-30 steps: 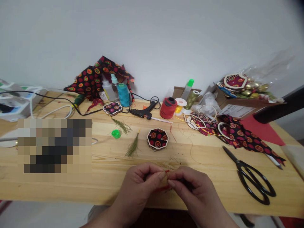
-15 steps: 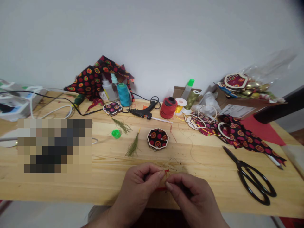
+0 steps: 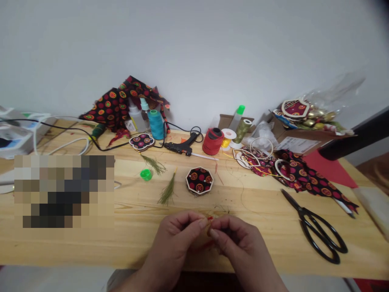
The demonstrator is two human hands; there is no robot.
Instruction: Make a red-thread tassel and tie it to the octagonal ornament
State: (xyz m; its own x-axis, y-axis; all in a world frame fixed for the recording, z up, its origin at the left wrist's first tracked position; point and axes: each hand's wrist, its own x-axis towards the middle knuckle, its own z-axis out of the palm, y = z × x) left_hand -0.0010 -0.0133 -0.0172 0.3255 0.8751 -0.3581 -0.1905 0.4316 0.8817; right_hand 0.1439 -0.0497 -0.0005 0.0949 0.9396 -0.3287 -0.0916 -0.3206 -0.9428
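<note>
At the front edge of the wooden table, my left hand [image 3: 179,241] pinches a small red thread [image 3: 210,218] between thumb and forefinger. Close against it, my right hand [image 3: 238,243] is pinched on the same thread, with fingertips nearly touching the left ones. More red strand shows faintly below the fingers; its ends are hidden. Just beyond the hands lies an octagonal patterned piece [image 3: 199,181] with a pale rim. A green tassel [image 3: 168,190] rests to its left, and a green cap [image 3: 146,174] sits farther left.
Black scissors [image 3: 319,227] lie at the right. Behind are a glue gun [image 3: 182,147], a red spool [image 3: 212,141], a blue thread cone [image 3: 156,125] and patterned cloth [image 3: 316,176]. A cardboard box [image 3: 300,138] stands at the back right.
My right hand has come closer to my left, narrowing the gap between the fingertips. The whole view has shifted slightly.
</note>
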